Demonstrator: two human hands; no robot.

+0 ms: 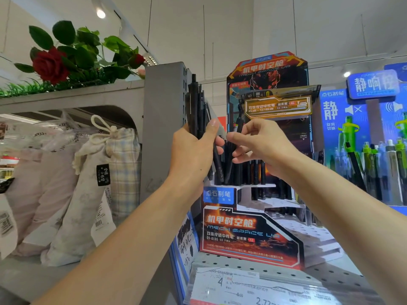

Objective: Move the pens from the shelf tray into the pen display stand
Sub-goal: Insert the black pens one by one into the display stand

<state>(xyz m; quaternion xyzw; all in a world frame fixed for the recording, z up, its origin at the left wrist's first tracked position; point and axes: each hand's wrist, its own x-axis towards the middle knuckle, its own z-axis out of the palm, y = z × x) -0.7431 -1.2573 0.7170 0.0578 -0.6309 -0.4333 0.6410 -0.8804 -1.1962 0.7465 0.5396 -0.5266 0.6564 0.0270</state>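
Left hand [193, 150] grips a bundle of black pens [197, 111]; right hand [259, 144] pinches one pen [239, 124] before the pen display stand [248, 236] lettered "MECH SPACE" and "DS-0185".

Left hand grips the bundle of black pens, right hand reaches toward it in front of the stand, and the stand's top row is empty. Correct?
Not quite. The stand's top row is not empty: black pens already stand in it, per the head view. The left hand grips the bundle; the right hand reaches toward it.
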